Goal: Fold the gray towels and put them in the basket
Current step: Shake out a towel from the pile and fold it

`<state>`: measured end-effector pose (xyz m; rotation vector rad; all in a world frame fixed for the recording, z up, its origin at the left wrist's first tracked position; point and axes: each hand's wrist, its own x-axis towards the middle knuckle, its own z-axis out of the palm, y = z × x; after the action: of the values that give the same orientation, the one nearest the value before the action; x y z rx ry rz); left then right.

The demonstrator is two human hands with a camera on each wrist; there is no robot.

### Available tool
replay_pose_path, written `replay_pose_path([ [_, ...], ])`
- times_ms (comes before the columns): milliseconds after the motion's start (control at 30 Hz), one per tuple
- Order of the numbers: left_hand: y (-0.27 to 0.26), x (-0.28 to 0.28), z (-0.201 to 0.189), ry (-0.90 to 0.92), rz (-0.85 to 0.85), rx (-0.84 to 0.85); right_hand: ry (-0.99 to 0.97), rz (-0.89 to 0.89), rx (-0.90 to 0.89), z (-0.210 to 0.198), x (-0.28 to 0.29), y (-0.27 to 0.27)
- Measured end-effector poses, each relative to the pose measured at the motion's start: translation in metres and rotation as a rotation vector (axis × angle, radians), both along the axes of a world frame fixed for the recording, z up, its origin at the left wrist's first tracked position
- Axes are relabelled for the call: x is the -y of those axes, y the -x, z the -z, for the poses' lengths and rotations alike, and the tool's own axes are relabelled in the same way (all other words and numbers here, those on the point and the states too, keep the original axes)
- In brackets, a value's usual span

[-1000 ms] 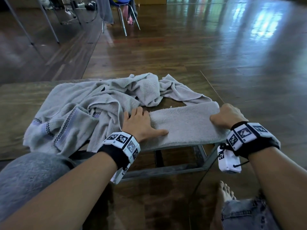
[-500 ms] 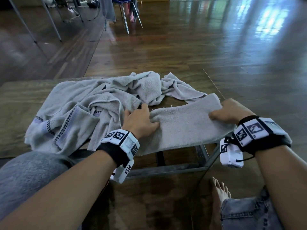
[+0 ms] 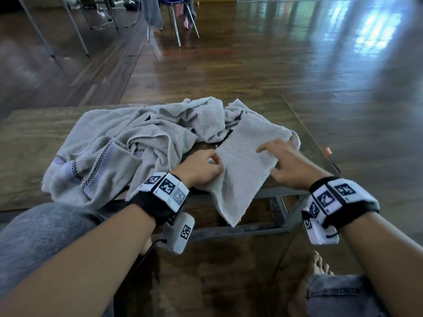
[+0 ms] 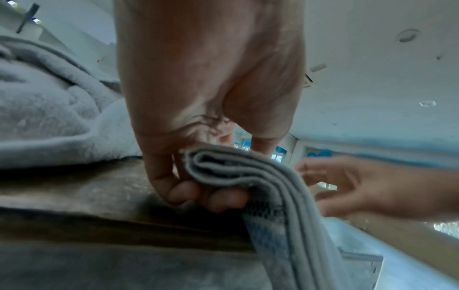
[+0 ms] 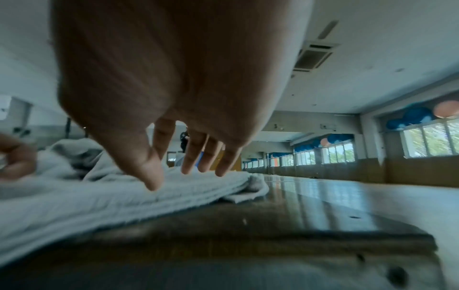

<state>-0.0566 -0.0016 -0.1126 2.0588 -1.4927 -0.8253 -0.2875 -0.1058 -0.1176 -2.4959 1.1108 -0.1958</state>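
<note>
The low wooden table [image 3: 34, 143] with a grey metal frame carries everything here. Spread over its left and middle is a big rumpled heap of pale grey terry towels [image 3: 119, 143], one of them showing a black-and-white checked band and lilac stripes at its near left end.

To the right of the heap lies the folded pale grey terry towel [image 3: 247, 156], a long strip of several layers. Its long axis runs on a slant, from the far right part of the table down toward the person: the far end rests flat on the wood beside the heap, and the near end droops over the front edge of the table, coming to a point below it.

The left hand [image 3: 199, 170] is at the strip's left edge, near the table's front edge. From the left wrist view its curled fingers [image 4: 188, 192] sit beneath the stacked layers with the thumb on top, so it pinches that edge firmly.

The right hand [image 3: 290, 165] is over the strip's right side, fingers [image 5: 193, 157] spread and nearly straight, their tips at or just above the cloth; whether they touch it I cannot tell. It holds nothing.
</note>
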Motion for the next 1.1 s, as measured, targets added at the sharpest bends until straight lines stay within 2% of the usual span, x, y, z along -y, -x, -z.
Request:
replay_pose_path([
  [67,0.006,0.002,-0.003,0.069,-0.039,-0.132,-0.017,-0.088,-0.073,0.011,-0.019,0.005],
  [167,0.015,0.000,-0.013,0.129,-0.129,-0.373,0.086,-0.152,-0.094,0.029,-0.044,0.011],
  [300,0.021,-0.006,-0.027,0.100,-0.151,-0.765,0.231,-0.149,0.143,0.039,-0.075,0.008],
  [367,0.021,-0.008,-0.029,0.099,-0.121,-0.849,0.229,-0.080,0.249,0.040,-0.085,0.008],
  [467,0.017,-0.011,-0.030,0.150,-0.061,-0.789,0.226,-0.057,0.304,0.036,-0.090,0.011],
  [600,0.010,-0.015,-0.029,0.248,-0.046,-0.614,0.158,-0.084,0.467,0.025,-0.089,0.012],
  [733,0.003,-0.017,-0.030,0.424,-0.090,-0.355,-0.071,0.079,0.694,0.005,-0.079,0.013],
  [833,-0.001,-0.015,-0.031,0.394,-0.050,-0.228,-0.286,0.262,0.818,-0.007,-0.066,0.014],
  [900,-0.001,-0.011,-0.022,0.263,-0.002,-0.074,-0.450,0.378,0.754,-0.008,-0.056,0.014],
  [967,0.001,-0.009,-0.011,0.143,-0.003,0.019,-0.562,0.450,0.603,-0.002,-0.048,0.012],
  [1033,0.003,-0.005,0.000,0.088,-0.034,0.051,-0.583,0.495,0.498,0.004,-0.043,0.008],
  [1100,0.007,-0.001,0.004,0.115,-0.048,0.047,-0.512,0.543,0.462,0.009,-0.038,0.004],
])
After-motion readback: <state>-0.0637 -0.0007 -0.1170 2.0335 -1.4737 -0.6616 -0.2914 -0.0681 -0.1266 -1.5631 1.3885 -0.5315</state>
